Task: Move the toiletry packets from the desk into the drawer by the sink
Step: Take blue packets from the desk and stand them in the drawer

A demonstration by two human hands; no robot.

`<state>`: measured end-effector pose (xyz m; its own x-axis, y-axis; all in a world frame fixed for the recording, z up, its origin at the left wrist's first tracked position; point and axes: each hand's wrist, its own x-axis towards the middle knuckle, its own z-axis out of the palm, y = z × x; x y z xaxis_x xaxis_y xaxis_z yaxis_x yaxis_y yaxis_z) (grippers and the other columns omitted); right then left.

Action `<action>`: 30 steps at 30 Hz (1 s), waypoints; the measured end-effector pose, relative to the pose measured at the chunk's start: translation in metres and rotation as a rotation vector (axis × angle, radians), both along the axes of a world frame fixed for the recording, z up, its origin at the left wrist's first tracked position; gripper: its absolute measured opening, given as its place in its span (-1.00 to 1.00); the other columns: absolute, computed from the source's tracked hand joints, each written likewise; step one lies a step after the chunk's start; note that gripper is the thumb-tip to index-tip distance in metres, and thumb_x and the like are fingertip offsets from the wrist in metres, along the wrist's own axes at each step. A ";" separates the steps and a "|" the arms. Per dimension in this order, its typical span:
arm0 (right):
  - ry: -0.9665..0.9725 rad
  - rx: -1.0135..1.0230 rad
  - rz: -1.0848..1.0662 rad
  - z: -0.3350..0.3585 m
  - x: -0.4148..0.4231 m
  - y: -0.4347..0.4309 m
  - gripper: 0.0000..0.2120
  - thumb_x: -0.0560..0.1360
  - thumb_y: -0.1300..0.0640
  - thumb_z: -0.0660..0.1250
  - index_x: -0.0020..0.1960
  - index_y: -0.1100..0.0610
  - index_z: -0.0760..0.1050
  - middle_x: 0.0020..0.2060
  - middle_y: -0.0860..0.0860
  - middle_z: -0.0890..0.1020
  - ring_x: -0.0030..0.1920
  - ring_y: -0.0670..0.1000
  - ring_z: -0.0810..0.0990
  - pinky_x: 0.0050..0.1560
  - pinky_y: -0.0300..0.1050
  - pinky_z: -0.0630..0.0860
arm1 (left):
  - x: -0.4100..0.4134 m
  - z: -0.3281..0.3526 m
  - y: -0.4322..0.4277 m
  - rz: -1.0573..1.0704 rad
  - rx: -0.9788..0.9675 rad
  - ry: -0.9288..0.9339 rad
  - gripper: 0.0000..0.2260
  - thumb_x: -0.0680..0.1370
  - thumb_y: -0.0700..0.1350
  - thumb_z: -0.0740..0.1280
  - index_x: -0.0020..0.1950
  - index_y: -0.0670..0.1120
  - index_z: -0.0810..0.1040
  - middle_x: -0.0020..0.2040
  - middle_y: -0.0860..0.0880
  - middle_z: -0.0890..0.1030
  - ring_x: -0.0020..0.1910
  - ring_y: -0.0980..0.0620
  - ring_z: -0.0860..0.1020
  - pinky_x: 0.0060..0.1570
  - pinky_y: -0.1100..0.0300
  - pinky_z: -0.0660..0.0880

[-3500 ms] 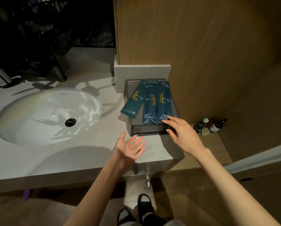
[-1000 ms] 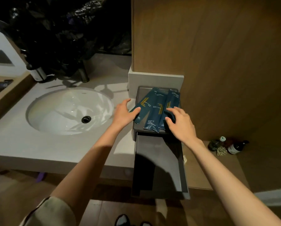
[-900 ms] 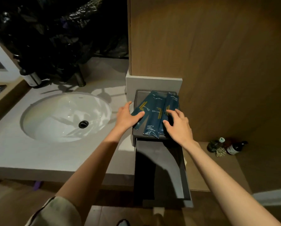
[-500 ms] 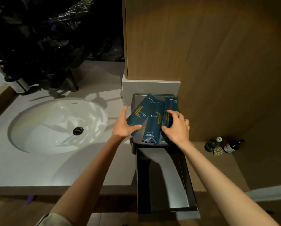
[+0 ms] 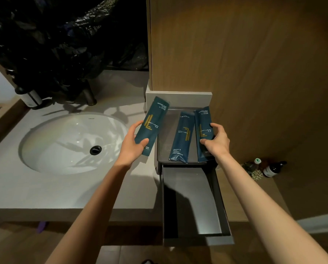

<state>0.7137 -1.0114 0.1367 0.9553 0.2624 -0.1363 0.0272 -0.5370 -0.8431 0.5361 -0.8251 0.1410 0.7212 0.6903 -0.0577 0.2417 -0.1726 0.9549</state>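
Head camera view, and the far left is the hard part: a dark glossy mass (image 5: 64,44) fills the upper corner and I cannot tell what it is. It hides the top of a faucet (image 5: 89,96) and of a pale bottle (image 5: 31,98). Both forearms run out of frame at the bottom.

The task's things are three long, narrow toiletry packets, dark teal with a gold mark and small white print reading LIGHT LUXURY.

My left hand (image 5: 132,143) grips the left packet (image 5: 152,126) near its lower end, thumb across the front and fingers behind. The packet is tilted, held over the countertop (image 5: 45,189) between the white sink basin (image 5: 73,143) and the dark tray (image 5: 165,140).

The middle packet (image 5: 182,138) lies in that tray, its crumpled lower end at the front rim.

The right packet (image 5: 204,128) is just beside it. My right hand (image 5: 216,141) pinches it between thumb and curled fingers, covering its right edge. I cannot tell whether it is lifted off the tray.

Below the tray the drawer (image 5: 193,202) is pulled out, its grey floor half in shadow.

Further right, two small bottles (image 5: 271,168) stand on a low ledge against the wood panel (image 5: 254,73); their labels are too small to read.
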 end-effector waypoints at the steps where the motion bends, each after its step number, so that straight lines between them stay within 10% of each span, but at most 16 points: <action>1: -0.002 0.005 -0.003 0.001 0.000 -0.003 -0.39 0.40 0.26 0.47 0.36 -0.05 0.35 0.29 0.15 0.49 0.24 0.16 0.50 0.19 0.03 0.51 | -0.004 0.003 -0.004 0.002 0.005 -0.035 -0.55 0.54 -0.32 0.29 0.35 0.07 0.39 0.24 -0.09 0.52 0.06 0.00 0.55 -0.10 0.25 0.56; 7: -0.024 0.180 0.078 0.021 -0.017 -0.036 -0.44 0.38 0.29 0.48 0.30 -0.04 0.42 0.12 0.06 0.61 0.10 -0.03 0.60 0.07 -0.10 0.58 | -0.032 0.018 -0.033 0.001 -0.021 -0.158 -0.70 0.55 -0.30 0.29 0.15 0.05 0.59 0.11 0.23 0.57 0.18 0.09 0.52 0.24 -0.02 0.48; 11: 0.049 0.332 0.220 0.037 -0.045 -0.066 -0.45 0.38 0.32 0.49 0.27 -0.05 0.45 -0.08 -0.17 0.65 -0.11 -0.24 0.66 -0.21 -0.32 0.59 | -0.050 0.017 -0.054 0.030 -0.042 -0.161 -0.72 0.55 -0.28 0.30 0.01 0.11 0.65 0.04 0.16 0.65 0.11 0.12 0.56 0.22 0.09 0.47; 19: 0.259 0.463 0.371 0.034 -0.096 -0.107 -0.66 0.45 0.28 0.43 0.17 -0.01 0.58 -0.09 0.01 0.74 -0.08 -0.01 0.72 -0.22 -0.20 0.62 | -0.078 0.005 -0.113 0.118 -0.096 -0.111 -0.77 0.56 -0.23 0.30 0.09 0.04 0.64 0.08 0.09 0.65 0.15 0.11 0.56 0.17 0.22 0.47; 23: 0.276 0.438 0.401 0.028 -0.108 -0.122 -0.69 0.45 0.31 0.42 0.14 0.06 0.61 -0.14 -0.03 0.74 -0.14 -0.09 0.72 -0.24 -0.35 0.56 | -0.086 -0.003 -0.142 0.166 -0.017 -0.051 -0.75 0.59 -0.25 0.25 0.17 -0.02 0.62 0.13 0.04 0.61 0.06 0.32 0.50 -0.06 0.61 0.36; 30: 0.446 0.323 0.520 0.029 -0.105 -0.151 -0.75 0.44 0.25 0.43 0.07 0.00 0.66 -0.12 -0.08 0.74 -0.15 -0.11 0.71 -0.28 -0.31 0.56 | -0.108 -0.015 -0.179 0.320 0.171 0.075 -0.72 0.60 -0.23 0.22 0.28 -0.07 0.55 0.13 -0.12 0.51 0.05 0.08 0.45 -0.03 0.52 0.33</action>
<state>0.6088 -1.1622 0.1660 0.5701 0.7563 -0.3209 -0.1709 -0.2729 -0.9468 0.4283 -1.0038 0.1256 0.4652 0.8846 0.0333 0.3776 -0.2323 0.8963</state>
